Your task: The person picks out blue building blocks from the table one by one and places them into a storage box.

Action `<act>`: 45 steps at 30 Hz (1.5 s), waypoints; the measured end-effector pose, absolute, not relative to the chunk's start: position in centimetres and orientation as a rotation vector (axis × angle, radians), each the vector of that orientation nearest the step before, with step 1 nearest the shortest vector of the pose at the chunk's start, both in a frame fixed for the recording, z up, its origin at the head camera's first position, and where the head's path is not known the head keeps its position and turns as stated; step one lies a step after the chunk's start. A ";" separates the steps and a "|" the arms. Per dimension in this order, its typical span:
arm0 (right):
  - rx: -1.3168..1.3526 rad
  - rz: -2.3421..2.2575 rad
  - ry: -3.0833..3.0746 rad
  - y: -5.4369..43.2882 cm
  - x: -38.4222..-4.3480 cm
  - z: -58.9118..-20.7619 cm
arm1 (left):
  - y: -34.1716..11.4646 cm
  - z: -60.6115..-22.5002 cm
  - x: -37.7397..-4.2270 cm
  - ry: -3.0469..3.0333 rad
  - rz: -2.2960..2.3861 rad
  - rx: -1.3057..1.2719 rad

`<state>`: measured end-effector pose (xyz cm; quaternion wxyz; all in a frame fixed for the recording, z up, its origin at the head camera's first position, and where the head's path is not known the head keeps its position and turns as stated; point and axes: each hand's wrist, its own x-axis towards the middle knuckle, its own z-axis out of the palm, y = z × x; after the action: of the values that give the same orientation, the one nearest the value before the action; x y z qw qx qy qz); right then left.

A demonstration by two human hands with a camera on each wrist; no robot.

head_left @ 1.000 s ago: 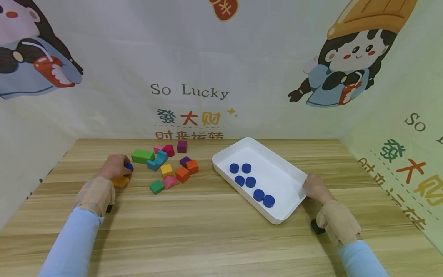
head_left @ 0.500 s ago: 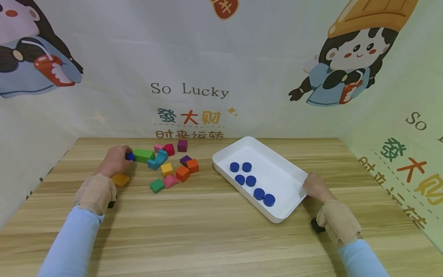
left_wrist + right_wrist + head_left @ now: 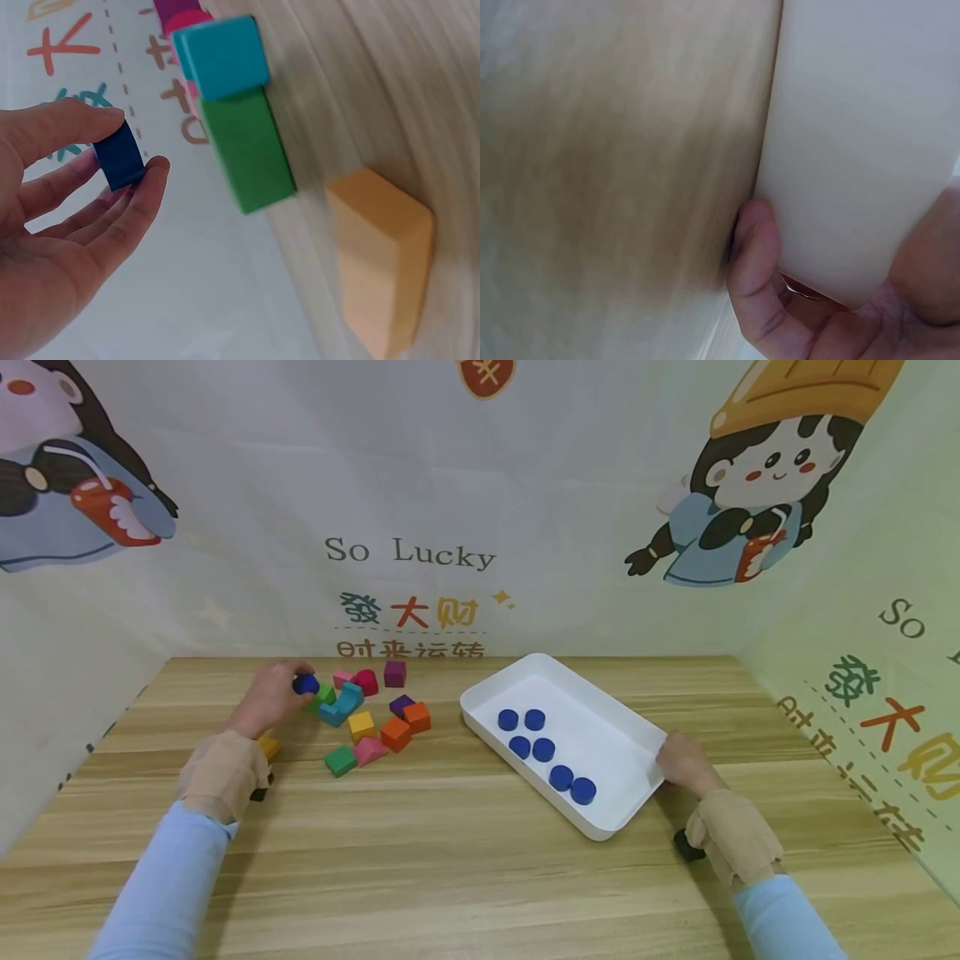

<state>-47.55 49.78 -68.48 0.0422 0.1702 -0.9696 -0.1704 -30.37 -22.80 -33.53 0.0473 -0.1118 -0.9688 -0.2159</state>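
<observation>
My left hand [image 3: 268, 695] pinches a short blue cylinder block [image 3: 306, 683] between thumb and fingertips. In the left wrist view the blue cylinder block [image 3: 120, 156] is clear of the table, beside a green block [image 3: 251, 150]. At the right, my right hand [image 3: 684, 763] grips the near right corner of a white tray [image 3: 622, 708]. The right wrist view shows fingers [image 3: 755, 251] curled round the outside of the tray wall [image 3: 855, 142]. Inside the tray, several blue cylinder blocks [image 3: 543, 749] lie in pairs along its left side.
Loose blocks lie left of the tray: a blue arch [image 3: 342, 705], a yellow cube [image 3: 362, 727], an orange cube [image 3: 396, 734], a green block [image 3: 341, 761], a purple cube [image 3: 394, 674] and others. An orange-yellow block [image 3: 268, 746] sits by my left wrist. A printed cloth [image 3: 562, 568] hangs behind.
My left hand has moved right and away from me with the blue cylinder block, lifting it up in front of the long green block. The right hand and tray have stayed put.
</observation>
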 end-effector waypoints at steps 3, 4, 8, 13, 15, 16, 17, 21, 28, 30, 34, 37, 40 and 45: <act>0.512 -0.506 -2.978 49.7 -47.6 -68.4 | -22.1 -33.3 -30.4 -2.946 -0.678 -0.359; 0.496 -0.481 -2.985 49.6 -47.6 -68.3 | -21.9 -33.2 -30.4 -2.942 -0.683 -0.373; 0.419 -0.361 -3.009 49.4 -47.6 -68.0 | -20.9 -32.8 -30.3 -2.928 -0.714 -0.426; 0.319 -0.188 -3.041 49.2 -47.4 -67.7 | -19.7 -32.5 -30.3 -2.912 -0.733 -0.487; 0.302 -0.146 -3.048 49.1 -47.3 -67.5 | -19.2 -32.4 -30.4 -2.907 -0.733 -0.503; 0.317 -0.169 -3.049 49.1 -47.3 -67.5 | -19.0 -32.3 -30.4 -2.901 -0.735 -0.515; 0.331 -0.196 -3.046 49.0 -47.3 -67.4 | -18.7 -32.3 -30.4 -2.895 -0.739 -0.527; 0.347 -0.199 -3.040 49.0 -47.3 -67.3 | -17.8 -32.1 -30.5 -2.862 -0.738 -0.582; 0.303 -0.097 -3.048 49.0 -47.1 -67.0 | -16.1 -31.7 -30.6 -2.832 -0.706 -0.656; 0.334 -0.144 -3.040 49.0 -47.0 -67.0 | -15.6 -31.6 -30.7 -2.828 -0.701 -0.674; 0.388 -0.243 -3.022 49.3 -47.2 -67.4 | -14.6 -31.6 -30.8 -2.828 -0.734 -0.699; 0.451 -0.343 -3.009 49.5 -47.4 -67.8 | -13.8 -31.7 -30.9 -2.828 -0.761 -0.720; 0.547 -0.481 -2.977 49.8 -47.4 -68.2 | -13.1 -31.7 -31.0 -2.826 -0.745 -0.742; 0.566 -0.499 -2.946 50.1 -47.7 -68.8 | -11.9 -31.6 -31.0 -2.819 -0.753 -0.779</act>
<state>-47.65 50.06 -68.80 0.0504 0.1859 -0.9675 -0.1637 -31.00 -11.94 -31.63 0.0608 -0.2573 -0.9317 -0.2490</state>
